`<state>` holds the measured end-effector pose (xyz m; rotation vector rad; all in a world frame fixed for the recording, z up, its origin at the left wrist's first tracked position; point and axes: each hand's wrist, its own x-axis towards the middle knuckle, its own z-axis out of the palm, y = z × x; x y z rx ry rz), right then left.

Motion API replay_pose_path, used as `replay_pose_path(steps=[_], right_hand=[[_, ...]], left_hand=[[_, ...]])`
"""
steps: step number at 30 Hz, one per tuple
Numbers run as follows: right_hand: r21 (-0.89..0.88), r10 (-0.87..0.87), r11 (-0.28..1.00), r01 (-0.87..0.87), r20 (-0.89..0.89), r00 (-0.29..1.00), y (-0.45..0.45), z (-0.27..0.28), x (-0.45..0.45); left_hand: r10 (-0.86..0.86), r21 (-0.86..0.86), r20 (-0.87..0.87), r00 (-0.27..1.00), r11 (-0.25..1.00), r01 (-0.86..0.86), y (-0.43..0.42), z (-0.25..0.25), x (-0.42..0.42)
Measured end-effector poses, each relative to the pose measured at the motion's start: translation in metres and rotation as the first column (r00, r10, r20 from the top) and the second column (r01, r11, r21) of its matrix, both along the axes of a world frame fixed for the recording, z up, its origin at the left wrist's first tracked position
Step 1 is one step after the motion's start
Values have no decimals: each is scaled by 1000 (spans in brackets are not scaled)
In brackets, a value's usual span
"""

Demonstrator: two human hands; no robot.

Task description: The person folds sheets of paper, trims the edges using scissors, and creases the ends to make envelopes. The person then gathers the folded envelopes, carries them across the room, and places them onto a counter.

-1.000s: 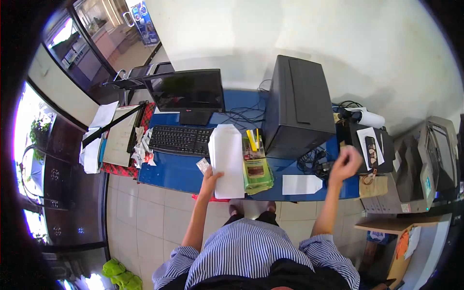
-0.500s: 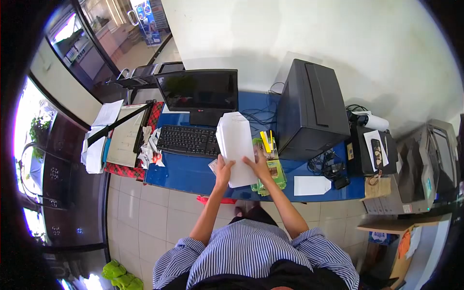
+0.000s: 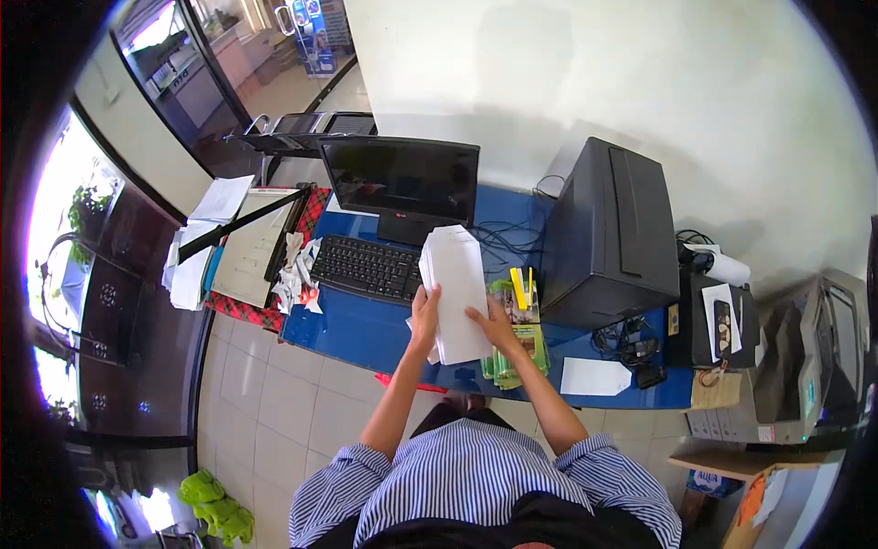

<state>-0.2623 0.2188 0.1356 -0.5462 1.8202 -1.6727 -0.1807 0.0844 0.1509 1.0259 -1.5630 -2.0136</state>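
Observation:
A stack of white envelopes (image 3: 457,284) is held upright between my two hands over the front of the blue desk. My left hand (image 3: 423,320) grips the left edge, thumb on the front face. On the right edge, my right hand (image 3: 496,329) closes with its thumb on the front and its fingers behind. Green printed packets (image 3: 505,368) lie under and beside my right hand, and a yellow object (image 3: 522,288) sits on the printed material behind them. A single white envelope (image 3: 594,376) lies flat on the desk to the right.
A keyboard (image 3: 366,268) and monitor (image 3: 402,178) stand behind the hands on the blue desk (image 3: 347,331). The black computer tower (image 3: 613,233) is at right, near tangled cables (image 3: 625,340) and a printer (image 3: 814,348). Crumpled paper (image 3: 296,274) and a paper cutter (image 3: 247,240) are at left.
The view has shifted, so the desk appears slightly lower and further right. Both hands still hold the envelope stack; my right thumb sits slightly higher on it.

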Motion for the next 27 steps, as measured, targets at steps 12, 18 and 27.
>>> replay_pose_path(steps=[12,18,27], right_hand=[[-6,-136,991,137,87,987,-37,-6,20],[-32,-255,967,254,-24,967,-73,-21,61],[-65,-380,925,375,-175,908,-116,-47,119]], left_hand=[[-46,279,-226,973,954,110,-37,-10,12],[-183,243,-191,964,943,227,-70,-20,58],[-139,216,-162,977,961,173,-92,-54,121]])
